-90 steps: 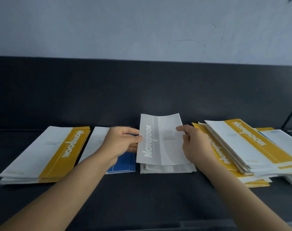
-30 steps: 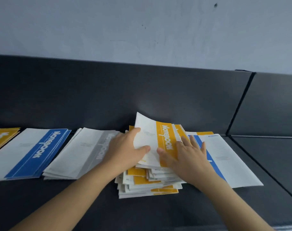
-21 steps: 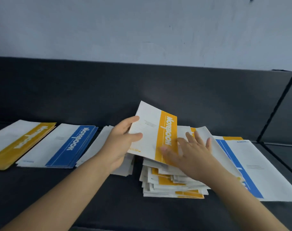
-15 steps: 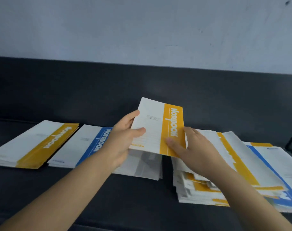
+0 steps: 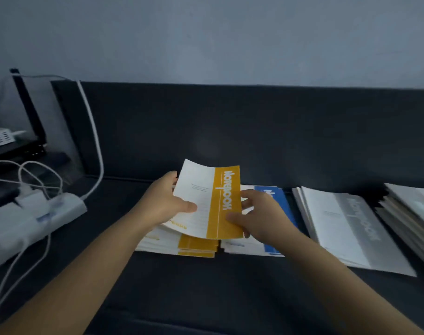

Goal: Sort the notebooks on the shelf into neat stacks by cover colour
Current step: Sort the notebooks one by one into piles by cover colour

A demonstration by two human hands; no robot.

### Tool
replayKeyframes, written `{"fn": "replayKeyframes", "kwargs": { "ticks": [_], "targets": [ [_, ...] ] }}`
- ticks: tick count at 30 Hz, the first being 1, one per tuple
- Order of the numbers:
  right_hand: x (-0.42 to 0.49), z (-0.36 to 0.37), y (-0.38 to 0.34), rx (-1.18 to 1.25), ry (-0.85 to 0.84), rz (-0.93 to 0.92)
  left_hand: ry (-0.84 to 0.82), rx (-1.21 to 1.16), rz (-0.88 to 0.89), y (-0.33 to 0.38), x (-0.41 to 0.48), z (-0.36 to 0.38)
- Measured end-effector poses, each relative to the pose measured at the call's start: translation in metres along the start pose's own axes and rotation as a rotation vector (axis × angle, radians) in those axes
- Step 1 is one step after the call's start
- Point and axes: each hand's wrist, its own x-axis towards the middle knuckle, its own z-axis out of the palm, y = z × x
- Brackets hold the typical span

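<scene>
Head view showed the left hand [image 5: 165, 204] and right hand [image 5: 259, 218] both gripping 1 white-and-yellow paper notebook [image 5: 208, 201] above the matching yellow-banded stack [image 5: 196, 247].

Single head view, worn on the person, looking forward and down along both forearms. Close to the shelf [image 5: 206, 286]; wall [image 5: 230, 39] fills the top.
</scene>
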Motion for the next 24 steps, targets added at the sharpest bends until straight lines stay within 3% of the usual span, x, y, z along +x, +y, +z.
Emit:
{"fn": "replayKeyframes", "kwargs": {
  "ticks": [5, 11, 14, 20, 24],
  "targets": [
    [0.015, 0.045, -0.015, -0.308, -0.061, 0.084, -0.090, 0.305, -0.083, -0.032, 0.018, -0.020],
    [0.016, 0.056, -0.018, -0.428, -0.068, 0.125, -0.172, 0.052, -0.197, -0.056, 0.035, -0.016],
    [0.009, 0.052, -0.021, -0.407, -0.076, 0.105, -0.196, 0.102, -0.225, -0.052, 0.035, -0.018],
    [-0.026, 0.001, -0.023, -0.332, 0.060, -0.071, 0.014, 0.487, -0.069, 0.003, 0.024, 0.003],
    [-0.046, -0.068, 0.014, -0.411, 0.203, -0.043, -0.050, 0.532, 0.121, 0.074, -0.001, 0.059]
  ]
}}
